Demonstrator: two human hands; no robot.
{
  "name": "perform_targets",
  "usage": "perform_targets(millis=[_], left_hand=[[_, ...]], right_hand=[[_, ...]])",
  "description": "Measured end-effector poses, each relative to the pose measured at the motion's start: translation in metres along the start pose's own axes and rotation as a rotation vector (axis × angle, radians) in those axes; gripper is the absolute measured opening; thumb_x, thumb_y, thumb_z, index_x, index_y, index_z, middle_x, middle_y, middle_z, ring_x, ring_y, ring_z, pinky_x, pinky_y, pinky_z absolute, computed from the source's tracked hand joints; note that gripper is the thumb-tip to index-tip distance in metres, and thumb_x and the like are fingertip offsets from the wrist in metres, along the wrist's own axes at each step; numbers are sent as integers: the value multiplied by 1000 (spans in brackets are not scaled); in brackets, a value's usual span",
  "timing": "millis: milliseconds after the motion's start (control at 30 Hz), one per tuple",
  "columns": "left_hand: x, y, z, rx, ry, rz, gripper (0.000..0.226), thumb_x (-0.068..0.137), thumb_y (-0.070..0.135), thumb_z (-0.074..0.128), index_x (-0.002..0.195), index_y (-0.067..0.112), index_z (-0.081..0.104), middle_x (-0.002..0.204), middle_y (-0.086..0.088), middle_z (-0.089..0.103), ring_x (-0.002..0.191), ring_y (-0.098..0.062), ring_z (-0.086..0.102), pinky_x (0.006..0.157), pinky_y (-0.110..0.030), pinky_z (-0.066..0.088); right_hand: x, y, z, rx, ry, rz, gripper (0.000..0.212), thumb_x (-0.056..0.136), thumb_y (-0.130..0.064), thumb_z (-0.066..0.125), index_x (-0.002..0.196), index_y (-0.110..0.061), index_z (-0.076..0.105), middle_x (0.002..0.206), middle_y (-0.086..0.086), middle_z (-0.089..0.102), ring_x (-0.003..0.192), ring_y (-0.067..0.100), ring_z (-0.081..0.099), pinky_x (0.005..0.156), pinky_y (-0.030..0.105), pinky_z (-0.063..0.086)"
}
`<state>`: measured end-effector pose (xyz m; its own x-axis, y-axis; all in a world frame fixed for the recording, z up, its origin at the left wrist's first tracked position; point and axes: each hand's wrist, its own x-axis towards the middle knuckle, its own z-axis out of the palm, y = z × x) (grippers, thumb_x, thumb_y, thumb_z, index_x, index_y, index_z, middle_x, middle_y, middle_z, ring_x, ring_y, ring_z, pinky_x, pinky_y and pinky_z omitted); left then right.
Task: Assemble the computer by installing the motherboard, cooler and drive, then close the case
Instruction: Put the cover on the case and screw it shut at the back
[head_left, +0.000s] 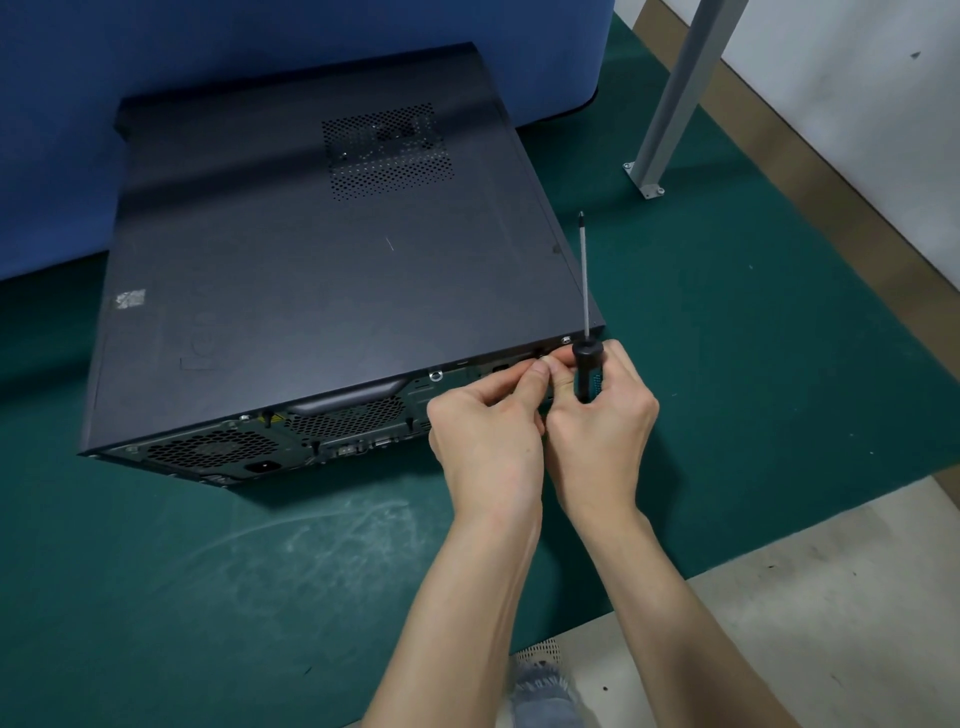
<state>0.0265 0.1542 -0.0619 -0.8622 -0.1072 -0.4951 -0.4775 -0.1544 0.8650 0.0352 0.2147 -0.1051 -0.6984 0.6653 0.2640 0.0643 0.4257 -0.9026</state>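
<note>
The computer case (311, 270) lies on its side on the green mat (208, 571), well in from the mat's near edge, with its side panel (291, 322) already seated on top and the rear ports facing the person. Both hands meet at the rear right corner of the case. The right hand (602, 426) is wrapped round the handle of a screwdriver (584, 371), whose shaft points straight up and away from the work, while its fingertips reach in towards the panel's rear lip. The left hand (483, 431) has its thumb pressed against curled fingers, pinching a small part that the fingers hide; it is probably a panel screw, since one screw head (435, 373) already sits further along the same edge. The closing step looks nearly done. A screw this small is light and slippery, so it is best held by the head between thumb and fingertip and started by hand before the driver is turned over. The case itself is likely heavy and stiff and should stay put under light pressure; the thin steel panel may flex, so any steadying hand belongs near the rear lip, not on the vent grille (387, 150)
</note>
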Motion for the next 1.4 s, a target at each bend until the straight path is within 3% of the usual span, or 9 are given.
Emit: perform_targets(millis=[233, 333, 433, 633, 867, 1100, 1400], left_hand=[[-1, -6, -3, -52, -55, 24, 9, 85, 12, 69, 84, 14, 77, 43, 13, 52, 36, -1, 38, 37, -10, 30], [0, -9, -6, -76, -73, 43, 9, 85, 12, 68, 84, 13, 77, 44, 12, 52, 35, -1, 38, 37, -10, 31], [2, -13, -8, -103, -89, 42, 8, 84, 13, 70, 83, 14, 78, 43, 7, 45, 37, -5, 31, 36, -12, 29], [0, -20, -11, -135, -97, 32, 10, 82, 15, 71, 88, 14, 78, 45, 2, 40, 40, -8, 29, 36, -14, 28], [-2, -20, -11, -146, -110, 49, 10, 83, 15, 69, 85, 17, 78, 45, 6, 44, 41, -7, 29, 36, -14, 28], [-2, -21, -11, -143, -106, 64, 10, 82, 17, 70, 85, 21, 79, 45, 6, 44, 42, -7, 29, 37, -14, 28], [-3, -21, -8, -156, -101, 66, 10, 82, 18, 70, 85, 22, 79, 45, 7, 46, 43, -7, 29, 37, -14, 28]], right_hand=[[-3, 1, -8, 138, -100, 72, 9, 90, -8, 64, 82, -11, 63, 81, 4, 63, 77, 10, 60, 74, 14, 45], [-5, 1, -9, 200, -129, 114, 5, 90, -11, 65, 85, -10, 65, 83, 6, 64, 79, 14, 61, 76, 20, 49], [-5, 3, -9, 239, -142, 137, 5, 90, -13, 66, 85, -10, 66, 83, 6, 64, 78, 16, 62, 75, 24, 51], [-8, 6, -11, 274, -142, 145, 6, 90, -12, 67, 85, -15, 67, 81, 2, 64, 76, 11, 63, 70, 19, 50], [-10, 5, -10, 264, -128, 168, 8, 90, -13, 67, 84, -19, 68, 79, -3, 65, 75, 15, 64, 68, 37, 55], [-9, 6, -8, 278, -116, 148, 9, 89, -11, 67, 83, -18, 67, 79, 0, 65, 75, 12, 63, 70, 22, 51], [-5, 8, -9, 246, -124, 95, 6, 89, -13, 67, 84, -13, 67, 79, 3, 64, 76, 15, 63, 72, 24, 52]])
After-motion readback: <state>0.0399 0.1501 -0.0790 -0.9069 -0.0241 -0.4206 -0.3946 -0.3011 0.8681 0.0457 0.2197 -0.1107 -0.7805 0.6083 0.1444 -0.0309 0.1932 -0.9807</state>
